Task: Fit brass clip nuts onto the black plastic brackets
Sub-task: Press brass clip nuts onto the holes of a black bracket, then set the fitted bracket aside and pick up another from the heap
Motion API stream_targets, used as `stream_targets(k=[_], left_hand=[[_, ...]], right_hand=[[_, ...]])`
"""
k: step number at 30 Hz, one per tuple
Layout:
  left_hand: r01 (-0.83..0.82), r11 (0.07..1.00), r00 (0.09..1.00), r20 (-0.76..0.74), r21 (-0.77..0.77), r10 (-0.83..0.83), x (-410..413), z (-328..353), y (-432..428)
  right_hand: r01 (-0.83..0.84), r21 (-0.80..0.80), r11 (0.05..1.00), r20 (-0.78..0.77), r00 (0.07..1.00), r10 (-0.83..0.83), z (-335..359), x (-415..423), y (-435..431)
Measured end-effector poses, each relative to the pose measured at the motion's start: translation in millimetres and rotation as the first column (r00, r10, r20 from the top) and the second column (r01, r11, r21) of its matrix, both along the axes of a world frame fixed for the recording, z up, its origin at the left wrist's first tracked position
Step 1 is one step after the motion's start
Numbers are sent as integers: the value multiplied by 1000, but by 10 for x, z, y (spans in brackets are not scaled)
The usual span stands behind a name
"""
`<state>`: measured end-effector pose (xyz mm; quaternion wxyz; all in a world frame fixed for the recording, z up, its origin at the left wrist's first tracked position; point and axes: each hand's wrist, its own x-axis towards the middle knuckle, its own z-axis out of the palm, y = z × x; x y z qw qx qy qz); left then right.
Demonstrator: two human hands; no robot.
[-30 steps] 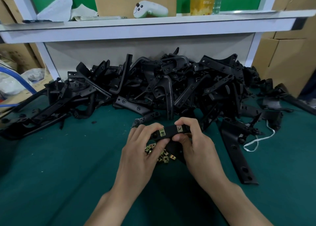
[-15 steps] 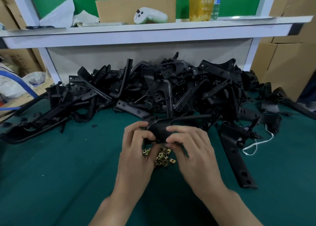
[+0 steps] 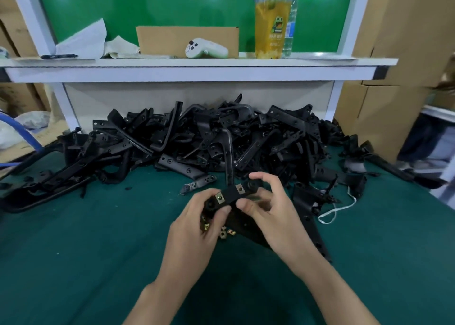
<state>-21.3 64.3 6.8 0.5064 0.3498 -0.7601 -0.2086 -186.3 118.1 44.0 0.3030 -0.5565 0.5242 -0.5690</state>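
I hold a black plastic bracket (image 3: 230, 193) over the green mat, its flat face up, with two brass clip nuts (image 3: 219, 198) seated on it. My left hand (image 3: 197, 228) grips its left end, thumb on the front edge. My right hand (image 3: 268, 209) pinches the right end between thumb and forefinger. A small heap of loose brass clip nuts (image 3: 225, 232) lies on the mat under my hands, partly hidden by the left hand. A big pile of black brackets (image 3: 209, 137) fills the back of the mat.
Another long black bracket (image 3: 310, 221) lies on the mat right of my hands, beside a white cord (image 3: 332, 212). A white shelf (image 3: 197, 65) above the pile carries a cardboard box, a white controller and a yellow drink cup (image 3: 272, 24). Cardboard cartons stand at right.
The bracket has been turned in my hands: its rounded back faced up half a second ago, and now the flat face with two brass nuts shows. The camera tilted upward.
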Motion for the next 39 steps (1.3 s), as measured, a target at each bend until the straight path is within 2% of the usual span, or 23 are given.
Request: stream_targets(k=[4, 6, 10, 12, 14, 16, 18, 20, 22, 25, 27, 28, 30, 31, 32, 33, 35, 37, 39], left_hand=[[66, 997, 998, -19, 37, -65, -70, 69, 133], [73, 995, 997, -21, 63, -71, -113, 111, 210], [115, 987, 993, -18, 116, -113, -289, 166, 358], [181, 975, 983, -34, 132, -178, -419, 228, 462], [267, 938, 963, -105, 219, -249, -542, 309, 568], [349, 877, 935, -185, 329, -303, -764, 361, 719], [385, 809, 918, -273, 443, -288, -844, 421, 749], [543, 626, 833, -451, 560, -319, -1024, 478, 877], [654, 474, 753, -564, 590, -339, -1238, 484, 1059], [710, 388, 705, -590, 588, -394, -1703, 516, 1492], [741, 284, 659, -576, 609, -484, -2092, 517, 1846], [736, 226, 625, -511, 638, -590, -2287, 496, 2037], [720, 150, 473, -321, 677, -821, -2587, 418, 2379], [716, 139, 420, -263, 684, -868, -2694, 366, 2491], [725, 135, 392, -243, 675, -887, -2757, 333, 2545], [748, 150, 382, -234, 646, -894, -2765, 304, 2540], [793, 244, 431, -232, 559, -872, -2645, 245, 2370], [783, 404, 542, -198, 474, -817, -2398, 155, 2046], [715, 587, 658, -80, 379, -749, -2041, 70, 1626]], right_hand=[[5, 56, 998, 263, 965, -20, 89, -30, 98], [4, 68, 998, 334, 942, -27, 131, -54, 132], [50, 96, 994, 287, 955, -76, 218, -144, 292], [137, 96, 986, 279, 947, -158, 258, -236, 407], [222, 95, 970, 256, 936, -240, 314, -301, 486], [321, 76, 944, 172, 928, -329, 342, -424, 639], [366, 53, 929, 7, 930, -367, 409, -433, 682], [427, 45, 903, -140, 898, -417, 439, -574, 875], [498, 42, 866, -219, 850, -478, 479, -776, 1135], [669, 32, 742, -307, 714, -630, 532, -1135, 1632], [799, 57, 598, -346, 578, -739, 582, -1388, 2011], [871, 75, 485, -351, 478, -805, 593, -1510, 2211], [977, 74, 199, -389, 212, -896, 604, -1687, 2562], [992, 46, 115, -404, 124, -906, 595, -1716, 2670], [995, 4, 97, -404, 90, -910, 575, -1716, 2706], [990, -46, 132, -396, 103, -913, 554, -1683, 2682], [961, -111, 252, -391, 191, -900, 489, -1569, 2500], [915, -110, 388, -387, 320, -865, 376, -1411, 2187], [841, -102, 531, -391, 457, -799, 255, -1207, 1769]])
